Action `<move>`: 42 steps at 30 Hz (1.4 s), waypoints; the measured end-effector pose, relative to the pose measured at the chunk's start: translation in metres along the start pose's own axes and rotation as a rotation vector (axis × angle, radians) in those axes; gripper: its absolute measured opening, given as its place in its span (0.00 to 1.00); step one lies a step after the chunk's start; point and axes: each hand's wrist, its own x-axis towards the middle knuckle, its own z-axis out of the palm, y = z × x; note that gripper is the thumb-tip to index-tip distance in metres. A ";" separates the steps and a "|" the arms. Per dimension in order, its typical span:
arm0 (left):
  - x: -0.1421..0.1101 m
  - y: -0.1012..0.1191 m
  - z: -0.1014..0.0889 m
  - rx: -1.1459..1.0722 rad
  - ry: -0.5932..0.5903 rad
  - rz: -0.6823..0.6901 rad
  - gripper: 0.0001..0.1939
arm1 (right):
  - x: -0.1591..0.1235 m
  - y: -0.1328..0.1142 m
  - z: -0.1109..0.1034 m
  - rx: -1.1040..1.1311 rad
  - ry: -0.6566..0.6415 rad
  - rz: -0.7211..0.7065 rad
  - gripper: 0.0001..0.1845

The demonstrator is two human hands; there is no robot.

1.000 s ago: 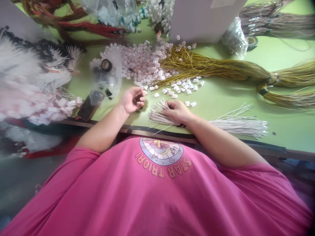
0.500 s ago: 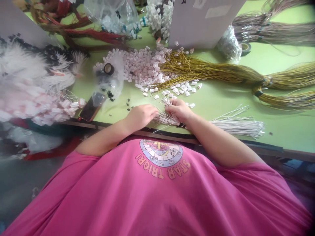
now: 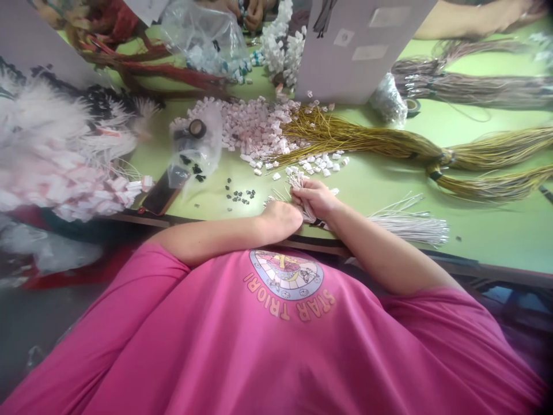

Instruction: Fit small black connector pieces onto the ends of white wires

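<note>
My right hand (image 3: 318, 197) is closed around a bunch of white wires (image 3: 296, 177), their tips sticking up past the thumb. Close beside it on the left, my left hand (image 3: 281, 221) is bent in over the wires with its back towards me. It looks curled, but its fingertips and whatever they grip are hidden. Loose wire ends poke out just beyond that hand. The rest of the white wire bundle (image 3: 410, 228) fans out on the green table (image 3: 488, 239) past my right forearm.
Small white connectors (image 3: 250, 124) lie heaped ahead, touching a yellow wire bundle (image 3: 367, 131). Small black pieces (image 3: 242, 197), a dark phone (image 3: 162, 193) and a tape roll (image 3: 197, 128) are leftward. White connector-ended wires (image 3: 64, 184) pile up far left. A co-worker's arm (image 3: 470, 20) shows behind a panel.
My left hand has moved right, up against the wires by my right hand, and turned its back towards me. More black pieces now show on the table. Co-workers' hands have come into view.
</note>
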 end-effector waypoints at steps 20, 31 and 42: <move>-0.008 0.008 0.007 0.006 -0.049 0.240 0.16 | -0.010 -0.012 -0.006 0.112 0.379 -0.021 0.13; -0.022 -0.068 -0.004 -1.195 0.074 -0.190 0.02 | 0.007 -0.001 0.013 -0.209 0.101 0.224 0.12; -0.004 -0.090 0.002 -2.017 0.066 -0.322 0.03 | -0.001 0.000 0.007 -0.052 0.004 0.115 0.06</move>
